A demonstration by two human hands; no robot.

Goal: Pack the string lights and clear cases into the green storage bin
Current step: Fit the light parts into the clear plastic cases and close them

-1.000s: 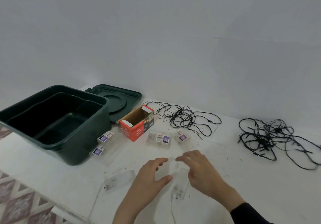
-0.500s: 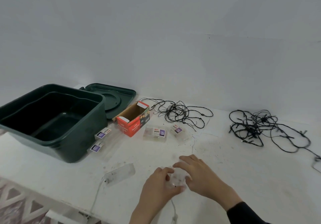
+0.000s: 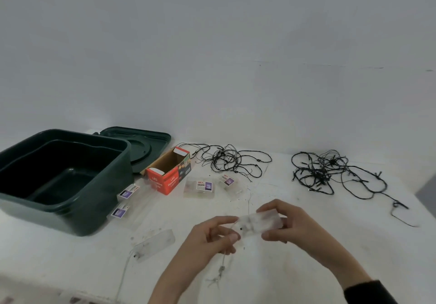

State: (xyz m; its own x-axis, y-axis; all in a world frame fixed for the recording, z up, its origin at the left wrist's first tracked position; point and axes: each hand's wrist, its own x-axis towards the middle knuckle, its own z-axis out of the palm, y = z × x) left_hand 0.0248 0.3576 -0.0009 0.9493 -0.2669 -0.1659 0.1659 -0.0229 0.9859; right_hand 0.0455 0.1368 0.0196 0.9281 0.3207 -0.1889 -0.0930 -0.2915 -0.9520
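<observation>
Head view: left hand (image 3: 207, 235) & right hand (image 3: 295, 226) each have a pinch grip on one clear case (image 3: 259, 221), held just above the counter (image 3: 306, 268). Green bin (image 3: 101, 197) sits open at left. String lights (image 3: 226, 159) lie in tangles at the back, w/ other cases (image 3: 199, 187) near.

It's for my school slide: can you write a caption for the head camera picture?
Left hand and right hand hold a clear case over the table, near the open bin and tangled lights.
</observation>
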